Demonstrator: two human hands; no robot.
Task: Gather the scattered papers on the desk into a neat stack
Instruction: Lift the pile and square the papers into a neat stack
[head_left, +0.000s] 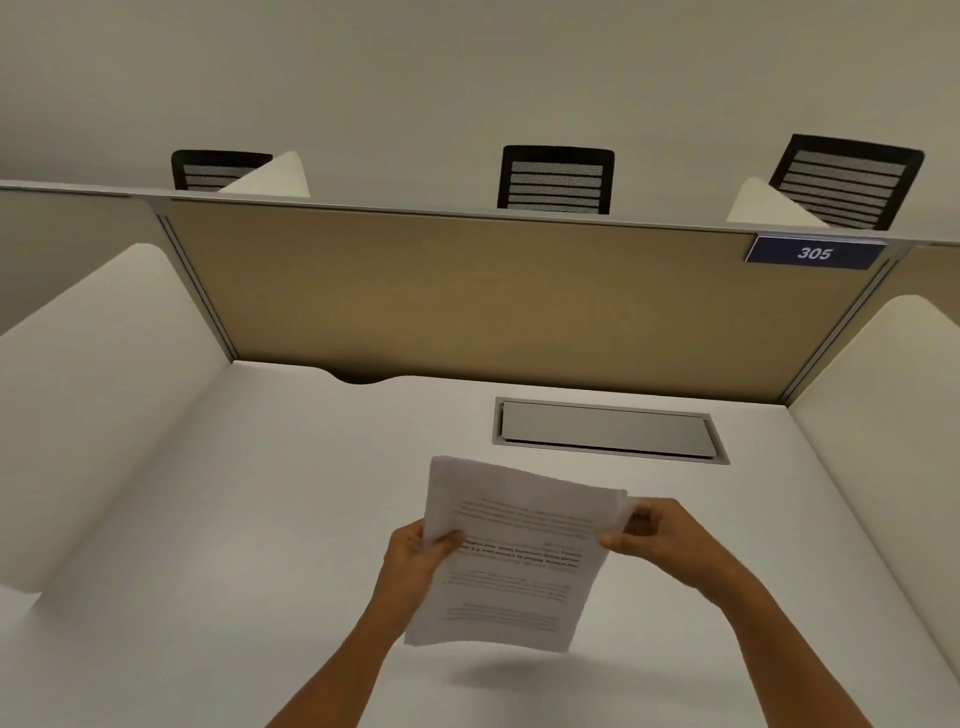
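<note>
A white desk (260, 519) is filling the view. Above its centre, toward six o'clock, a stack of papers (514, 561) is hanging in the air. The left hand (415, 564) is pinching its nine o'clock edge, the right hand (660, 535) its three o'clock edge. The sheets look light and floppy, so gripping opposite edges is probably keeping them together.

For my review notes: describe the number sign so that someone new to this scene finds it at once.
Start at the tan partition panel behind the white desk. Follow its top edge to the right corner, below the rightmost black mesh chair. There sits the sign: a small dark blue plate reading 305 in white, the only lettered, blue thing on the panel.
</note>
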